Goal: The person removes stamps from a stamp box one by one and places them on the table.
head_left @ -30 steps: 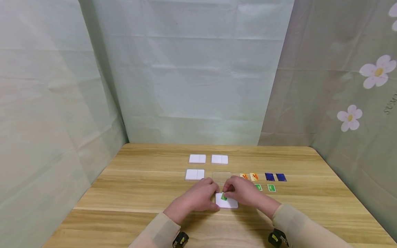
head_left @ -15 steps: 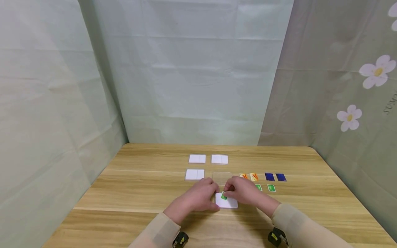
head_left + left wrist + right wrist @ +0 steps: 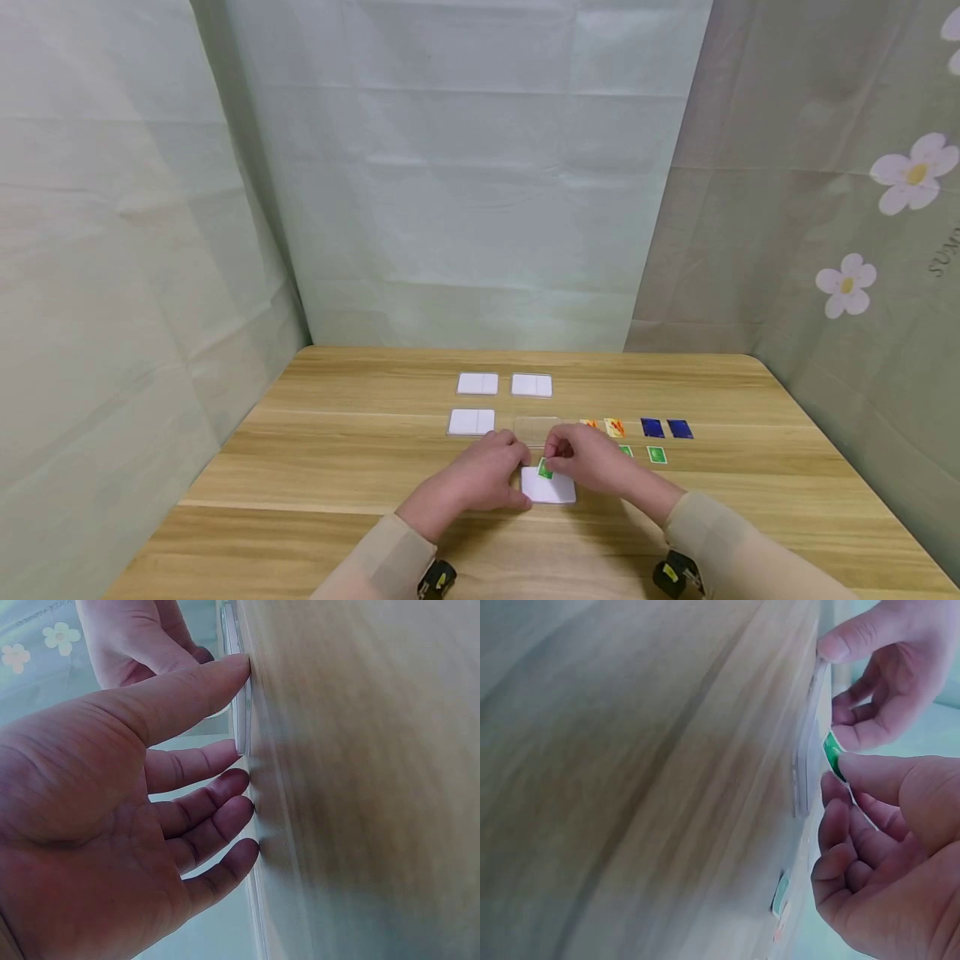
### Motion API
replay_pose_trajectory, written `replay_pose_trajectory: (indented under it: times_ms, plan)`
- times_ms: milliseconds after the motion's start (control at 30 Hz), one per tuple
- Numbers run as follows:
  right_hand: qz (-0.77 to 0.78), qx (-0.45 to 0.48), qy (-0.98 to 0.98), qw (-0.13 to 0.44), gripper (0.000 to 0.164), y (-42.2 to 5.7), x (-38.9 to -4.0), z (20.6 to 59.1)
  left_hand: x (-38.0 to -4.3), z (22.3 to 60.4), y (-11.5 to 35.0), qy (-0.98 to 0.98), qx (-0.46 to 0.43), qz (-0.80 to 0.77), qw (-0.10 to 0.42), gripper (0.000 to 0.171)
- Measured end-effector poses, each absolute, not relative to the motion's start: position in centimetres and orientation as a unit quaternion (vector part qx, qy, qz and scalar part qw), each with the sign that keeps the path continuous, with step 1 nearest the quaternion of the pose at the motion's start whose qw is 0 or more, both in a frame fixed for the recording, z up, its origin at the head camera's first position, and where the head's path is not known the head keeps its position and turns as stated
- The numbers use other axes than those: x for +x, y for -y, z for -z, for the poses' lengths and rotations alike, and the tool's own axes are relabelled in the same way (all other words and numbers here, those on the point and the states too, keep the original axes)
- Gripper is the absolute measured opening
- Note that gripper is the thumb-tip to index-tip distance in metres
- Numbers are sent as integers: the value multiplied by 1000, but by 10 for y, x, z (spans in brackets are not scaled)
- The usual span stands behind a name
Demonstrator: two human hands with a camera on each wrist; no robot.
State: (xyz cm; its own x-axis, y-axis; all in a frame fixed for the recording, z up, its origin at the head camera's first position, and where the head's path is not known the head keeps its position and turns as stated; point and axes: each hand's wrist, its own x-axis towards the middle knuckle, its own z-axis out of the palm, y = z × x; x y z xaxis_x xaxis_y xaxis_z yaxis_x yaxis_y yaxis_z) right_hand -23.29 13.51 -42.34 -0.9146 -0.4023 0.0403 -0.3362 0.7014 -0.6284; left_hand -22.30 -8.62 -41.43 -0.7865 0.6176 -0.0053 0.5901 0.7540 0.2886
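Observation:
A thin white rectangular block (image 3: 557, 493) with rounded corners lies flat near the front of the table. My left hand (image 3: 487, 473) grips its left end, thumb at the near edge and index finger at the far edge, as the left wrist view shows. A small green square card (image 3: 832, 756) with a white border is pinched between the thumb and index finger of my right hand (image 3: 588, 457). In the head view that card overlaps the block's upper left part. The other right fingers are loosely curled beneath the thumb.
Three white cases (image 3: 471, 422) sit behind the hands on the wooden table (image 3: 337, 483). A clear frame (image 3: 536, 429) lies just beyond the block. To the right are orange-patterned squares (image 3: 614, 428), dark blue squares (image 3: 680, 429) and more green squares (image 3: 657, 455). Fabric curtains (image 3: 465, 208) surround the table.
My right hand has shifted slightly up and to the right in the head view, carrying the green card with it. My left hand and the white block have stayed in place.

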Motion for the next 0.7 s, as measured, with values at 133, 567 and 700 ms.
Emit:
replay_pose_trajectory:
  times_ms: [133, 567, 700]
  plan:
    - [351, -197, -914, 44, 19, -145, -231, 421, -223, 415, 87, -934, 325, -140, 48, 48]
    - [359, -193, -913, -5, 14, -189, -230, 414, -222, 414, 86, -937, 316, -137, 52, 50]
    - [356, -175, -918, -12, 13, -205, -229, 411, -222, 414, 86, -938, 315, -137, 52, 50]
